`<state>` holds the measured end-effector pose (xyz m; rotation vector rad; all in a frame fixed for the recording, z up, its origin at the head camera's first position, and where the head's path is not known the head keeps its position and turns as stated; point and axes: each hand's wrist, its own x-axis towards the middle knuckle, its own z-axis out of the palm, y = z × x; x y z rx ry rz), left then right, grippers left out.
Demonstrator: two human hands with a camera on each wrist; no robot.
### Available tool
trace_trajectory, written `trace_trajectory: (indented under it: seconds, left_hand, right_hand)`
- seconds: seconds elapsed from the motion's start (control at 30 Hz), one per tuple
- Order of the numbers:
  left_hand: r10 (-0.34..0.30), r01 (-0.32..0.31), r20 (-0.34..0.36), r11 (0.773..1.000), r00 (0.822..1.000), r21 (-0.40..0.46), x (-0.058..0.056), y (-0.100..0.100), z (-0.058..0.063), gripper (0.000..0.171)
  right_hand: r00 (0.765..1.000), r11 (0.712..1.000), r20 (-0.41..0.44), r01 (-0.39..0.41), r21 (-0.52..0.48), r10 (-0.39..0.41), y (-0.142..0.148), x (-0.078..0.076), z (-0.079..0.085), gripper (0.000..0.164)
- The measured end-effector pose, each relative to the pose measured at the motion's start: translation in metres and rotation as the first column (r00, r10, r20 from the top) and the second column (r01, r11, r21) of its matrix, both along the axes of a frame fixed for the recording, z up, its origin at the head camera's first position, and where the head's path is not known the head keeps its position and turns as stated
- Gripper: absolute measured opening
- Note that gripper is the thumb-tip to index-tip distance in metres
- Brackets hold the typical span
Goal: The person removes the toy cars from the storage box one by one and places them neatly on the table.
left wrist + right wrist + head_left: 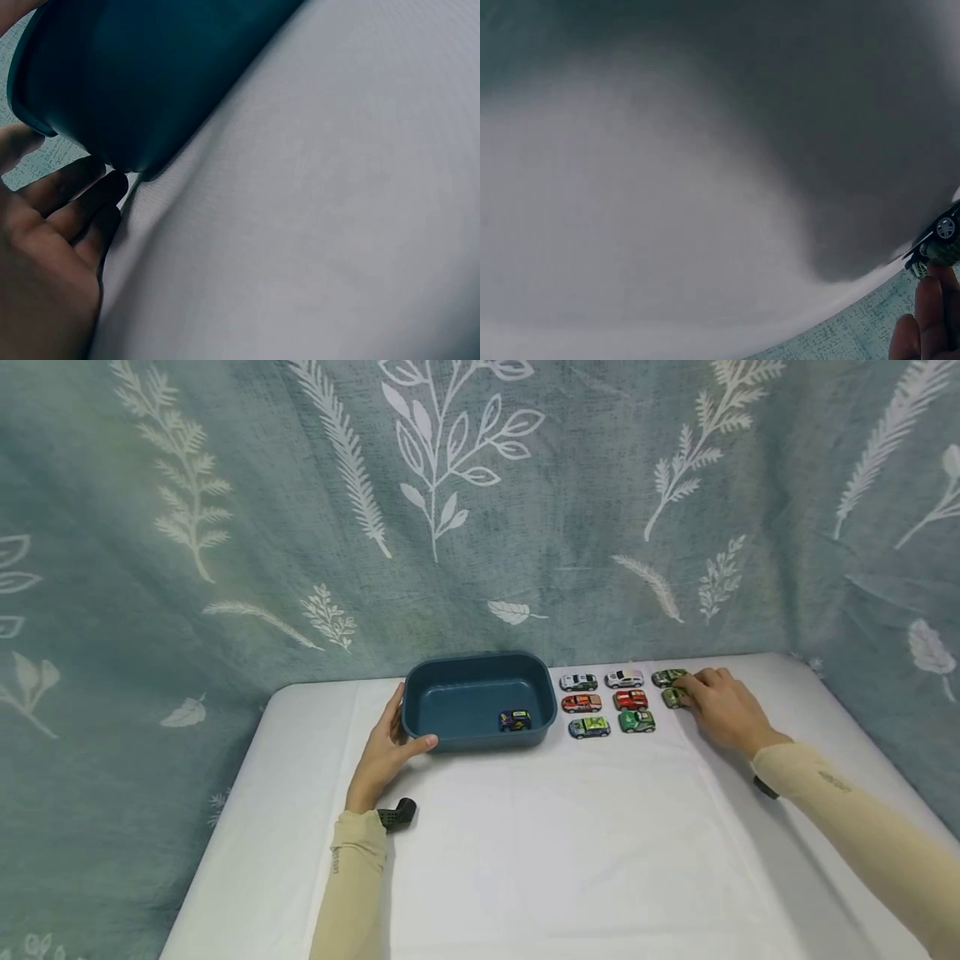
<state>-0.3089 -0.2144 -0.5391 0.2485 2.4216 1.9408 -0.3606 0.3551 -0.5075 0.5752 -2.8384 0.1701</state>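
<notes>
My left hand (382, 758) rests around the near left corner of a dark blue plastic tub (480, 742), its thumb at the front side and its fingers along the left end. The left wrist view shows loosely bent fingers (67, 202) touching the tub's wall (150, 82). Inside the tub lies one dark blue toy car (515, 720). At the right, my right hand (726, 710) pinches a green toy car (672, 697), partly hidden by the fingers. Just behind it is another green toy car (667, 677). In the right wrist view, fingers (932, 319) touch a toy car (937, 236) at the edge.
Between tub and right hand stand several toy cars in rows, among them a white one (625, 678), a red one (631, 700) and a green one (637, 721). They sit on a white-covered table (525, 852). A leaf-patterned teal curtain (480, 593) hangs behind.
</notes>
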Motion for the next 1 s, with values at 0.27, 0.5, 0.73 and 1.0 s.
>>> trace_trajectory:
  seconds: [0.27,0.5,0.73,1.0]
  left_hand:
    - [0.005,-0.005,-0.011,1.0,1.0,-0.018,0.0,0.005,0.0,0.108]
    - [-0.001,0.001,-0.011,1.0,1.0,-0.015,-0.001,0.006,0.001,0.109]
    - [-0.002,0.002,-0.007,1.0,1.0,-0.025,-0.004,0.006,0.002,0.109]
    - [0.009,-0.009,0.001,1.0,1.0,-0.002,0.0,0.004,0.001,0.108]
  right_hand:
    - [0.999,0.999,-0.016,0.038,-0.027,-0.038,0.005,0.005,-0.005,0.035]
    - [0.995,0.988,-0.045,0.086,-0.127,-0.092,-0.012,0.01,0.01,0.037]
    - [1.0,0.953,0.019,0.015,-0.302,-0.009,-0.072,0.007,0.029,0.037]
    - [0.98,0.917,0.101,-0.12,-0.38,0.17,-0.178,-0.002,0.043,0.039]
